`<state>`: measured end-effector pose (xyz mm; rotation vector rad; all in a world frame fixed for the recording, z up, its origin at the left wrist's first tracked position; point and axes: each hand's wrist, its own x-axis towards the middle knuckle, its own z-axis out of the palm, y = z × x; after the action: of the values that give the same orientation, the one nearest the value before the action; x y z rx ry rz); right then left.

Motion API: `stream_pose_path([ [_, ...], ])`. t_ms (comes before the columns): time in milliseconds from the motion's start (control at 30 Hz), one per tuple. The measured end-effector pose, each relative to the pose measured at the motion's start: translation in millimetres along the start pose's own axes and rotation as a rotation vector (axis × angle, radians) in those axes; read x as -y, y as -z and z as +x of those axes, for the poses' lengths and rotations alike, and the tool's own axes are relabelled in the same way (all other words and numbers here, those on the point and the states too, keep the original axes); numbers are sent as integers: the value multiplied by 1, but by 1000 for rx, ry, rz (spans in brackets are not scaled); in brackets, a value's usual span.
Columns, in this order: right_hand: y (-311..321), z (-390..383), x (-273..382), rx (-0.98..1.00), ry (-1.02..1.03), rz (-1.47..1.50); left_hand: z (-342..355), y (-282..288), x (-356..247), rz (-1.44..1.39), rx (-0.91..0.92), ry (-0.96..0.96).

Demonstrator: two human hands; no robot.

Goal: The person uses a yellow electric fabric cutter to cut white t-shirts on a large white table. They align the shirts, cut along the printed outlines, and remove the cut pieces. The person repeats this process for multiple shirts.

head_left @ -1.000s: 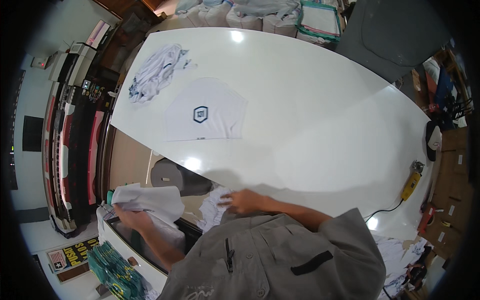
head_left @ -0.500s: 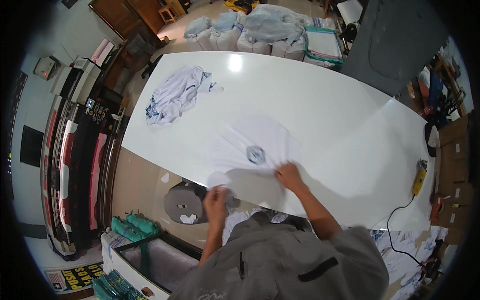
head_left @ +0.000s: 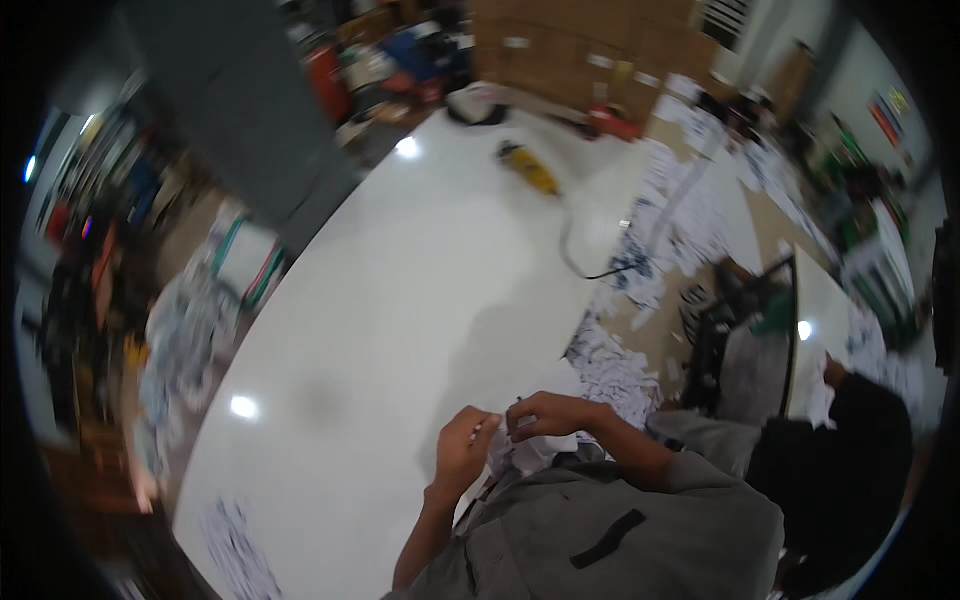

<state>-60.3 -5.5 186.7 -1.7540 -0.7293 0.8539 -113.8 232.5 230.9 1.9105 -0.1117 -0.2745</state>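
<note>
Close to my body, by the near edge of the white table (head_left: pixel 400 300), I hold a white piece of cloth (head_left: pixel 540 455) in both hands. My left hand (head_left: pixel 464 447) is closed with its fingers pinched at the cloth's left side. Beside it, my right hand (head_left: pixel 545 414) is bent over the cloth's upper edge, fingers closed. Part of the cloth hangs below the hands against my grey shirt, and blur hides its details. A crumpled pile of white cloth (head_left: pixel 240 548) lies at the table's lower left end.
A yellow corded power tool (head_left: pixel 530 168) and a cap (head_left: pixel 477 103) lie at the table's far end. White cloth scraps (head_left: pixel 612 375) cover the floor at right. A person in black (head_left: pixel 835 480) sits close on my right. A grey pillar (head_left: pixel 240 100) stands at the left.
My view has swung to the right. The white cloth, spread on the table before, is now gathered near my body, and my hands have come together on it.
</note>
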Motion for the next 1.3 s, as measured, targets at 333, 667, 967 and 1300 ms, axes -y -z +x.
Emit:
stream_pose_path([
  [333,178,-151,-255,-601,-505,131,95,-89,108,629,133,332],
  [667,529,-174,-369,-1768,-592,-405,101,-114,122,764,205,455],
  [967,376,-137,-441,-1531,-651,-211,95,-118,138,755,128,395],
  [1300,-2,-111,-457,-198,-742,-62,15,-37,171,521,-565,147],
])
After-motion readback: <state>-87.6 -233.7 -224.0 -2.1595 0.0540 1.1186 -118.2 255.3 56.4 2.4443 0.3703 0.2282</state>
